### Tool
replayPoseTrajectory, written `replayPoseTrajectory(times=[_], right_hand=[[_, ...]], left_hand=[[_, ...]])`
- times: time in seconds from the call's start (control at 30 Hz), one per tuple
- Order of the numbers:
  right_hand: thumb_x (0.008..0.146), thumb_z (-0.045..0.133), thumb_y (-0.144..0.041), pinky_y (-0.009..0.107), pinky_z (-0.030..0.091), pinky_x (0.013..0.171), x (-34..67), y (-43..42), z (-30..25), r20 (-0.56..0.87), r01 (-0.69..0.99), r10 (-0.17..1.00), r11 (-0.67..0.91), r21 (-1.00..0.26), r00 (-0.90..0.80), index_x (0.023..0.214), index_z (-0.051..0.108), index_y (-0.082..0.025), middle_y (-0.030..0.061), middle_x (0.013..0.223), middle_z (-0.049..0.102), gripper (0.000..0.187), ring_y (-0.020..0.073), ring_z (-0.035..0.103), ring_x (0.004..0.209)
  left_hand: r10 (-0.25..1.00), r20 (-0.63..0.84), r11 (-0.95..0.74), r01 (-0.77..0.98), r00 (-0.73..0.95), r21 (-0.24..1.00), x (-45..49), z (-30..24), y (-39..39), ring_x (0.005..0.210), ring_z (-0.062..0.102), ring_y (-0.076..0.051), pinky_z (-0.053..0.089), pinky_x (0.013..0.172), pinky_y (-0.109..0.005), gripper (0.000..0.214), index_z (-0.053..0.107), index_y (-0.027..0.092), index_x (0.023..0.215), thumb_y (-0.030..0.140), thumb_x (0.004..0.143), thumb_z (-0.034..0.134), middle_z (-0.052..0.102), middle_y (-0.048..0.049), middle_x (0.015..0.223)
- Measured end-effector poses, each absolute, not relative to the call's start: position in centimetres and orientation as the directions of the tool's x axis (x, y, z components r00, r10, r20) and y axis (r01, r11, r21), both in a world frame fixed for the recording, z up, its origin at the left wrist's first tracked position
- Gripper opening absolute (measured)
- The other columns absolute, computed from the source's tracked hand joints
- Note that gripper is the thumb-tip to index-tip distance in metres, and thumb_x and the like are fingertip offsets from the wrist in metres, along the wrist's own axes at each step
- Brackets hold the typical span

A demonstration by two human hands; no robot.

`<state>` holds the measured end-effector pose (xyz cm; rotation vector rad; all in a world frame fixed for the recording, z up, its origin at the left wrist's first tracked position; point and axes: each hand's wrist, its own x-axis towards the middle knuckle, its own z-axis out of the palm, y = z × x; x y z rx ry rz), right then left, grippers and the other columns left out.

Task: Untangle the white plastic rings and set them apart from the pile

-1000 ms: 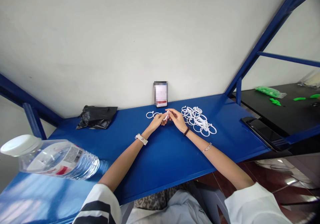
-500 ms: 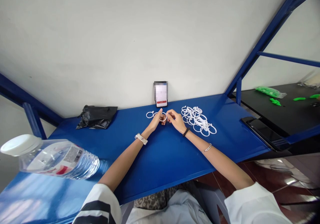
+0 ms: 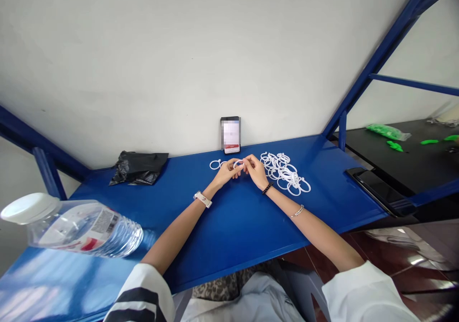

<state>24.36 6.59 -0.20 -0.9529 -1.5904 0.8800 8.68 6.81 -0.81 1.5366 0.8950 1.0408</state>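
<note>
A thin white ring (image 3: 235,161) is held between both hands above the blue table, part of it hidden by fingers. My left hand (image 3: 225,173) closes on its near left side, thumb across it. On the other side, my right hand (image 3: 255,170) pinches the ring's right edge between thumb and fingertips. Just beyond my left hand, white rings (image 3: 211,167) lie on the table, partly covered by that hand. Beside my right hand spreads a loose pile of white rings (image 3: 287,172), some showing small knobs on their rims.
Against the wall leans a phone (image 3: 231,138) with a lit screen. A black plastic bag (image 3: 139,168) lies at the back left of the blue table (image 3: 229,236). Nearer stands a large water bottle (image 3: 89,228). Another dark phone (image 3: 376,188) rests at the right edge, near blue frame bars (image 3: 342,130).
My fingers have drawn closer together around the ring, which has tilted and shows less of its loop. My left thumb has come down across it. The pile looks the same.
</note>
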Motion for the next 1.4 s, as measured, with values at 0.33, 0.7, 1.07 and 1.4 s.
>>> replayPoseTrajectory(times=[0.33,0.7,1.07,1.4], right_hand=[[0.087,0.048,-0.06,0.025,0.042,0.051,24.3,6.4,0.2,0.377,0.168,0.91,0.404,-0.899,-0.169,0.068,0.047,-0.022,-0.003,0.056,0.052,0.042,0.0127,0.05,0.05],[0.09,0.043,-0.06,0.027,0.042,0.054,24.4,6.8,-0.3,0.386,0.194,0.897,0.427,-0.883,-0.214,0.062,0.036,-0.023,-0.003,0.053,0.048,0.046,0.0137,0.049,0.051],[0.088,0.047,-0.058,0.024,0.042,0.051,24.3,6.8,-0.5,0.325,0.116,0.927,0.35,-0.93,-0.186,0.072,0.047,-0.022,-0.0046,0.055,0.051,0.04,0.0115,0.049,0.049],[0.088,0.047,-0.056,0.023,0.041,0.05,24.2,6.8,-0.5,0.239,0.104,0.93,0.277,-0.955,-0.279,0.078,0.051,-0.022,-0.0031,0.062,0.057,0.036,0.0109,0.052,0.053]], left_hand=[[0.911,0.144,-0.217,0.153,0.385,0.964,8.7,-0.5,6.8,0.046,0.048,-0.009,0.037,0.048,-0.022,0.048,0.059,0.014,0.073,0.06,0.083,0.05,0.054,0.0013,0.053],[0.922,0.092,-0.163,0.163,0.377,0.973,8.7,-0.5,6.7,0.042,0.045,-0.008,0.034,0.044,-0.021,0.049,0.057,0.014,0.067,0.061,0.081,0.051,0.051,0.0021,0.049],[0.942,0.124,-0.145,0.046,0.313,0.988,8.8,-0.9,6.9,0.046,0.048,-0.007,0.037,0.046,-0.02,0.051,0.058,0.013,0.101,0.057,0.075,0.065,0.055,0.0042,0.057],[0.952,0.151,-0.154,-0.009,0.267,0.988,8.8,-1.4,7.2,0.046,0.05,-0.007,0.04,0.046,-0.02,0.058,0.055,0.013,0.113,0.057,0.077,0.064,0.054,0.0051,0.056]])
